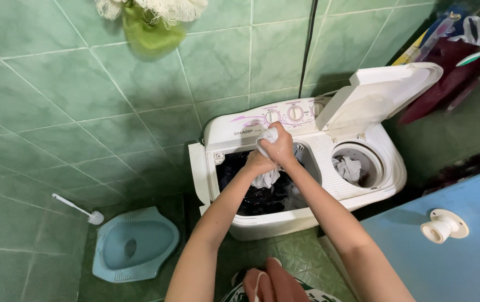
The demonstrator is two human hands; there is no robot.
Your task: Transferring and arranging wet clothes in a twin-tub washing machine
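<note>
Both hands meet over the open wash tub (262, 196) of a white twin-tub washing machine (301, 168). The right hand (281, 148) is closed around the upper end of a white cloth (267, 162), and the left hand (258, 164) grips the same cloth just below it, the two hands touching. The twisted cloth hangs down from the fists into the tub, above a heap of dark wet laundry.

To the right, the smaller round spin tub (357, 163) holds a crumpled pale garment, and its flat white plastic lid (374, 92) stands tilted open. Along the back of the machine runs a control panel (285, 116) with three round knobs and pink printed markings.

The walls and floor are glossy green tiles (55, 100) with pale grout. On the floor to the left sits a light-blue squat toilet (133, 243), with a white toilet brush (80, 210) lying beside it. A blue door (464, 251) with a white knob (443, 226) fills the lower right corner. A green cloth hangs high on the wall, and bags hang at the upper right.
</note>
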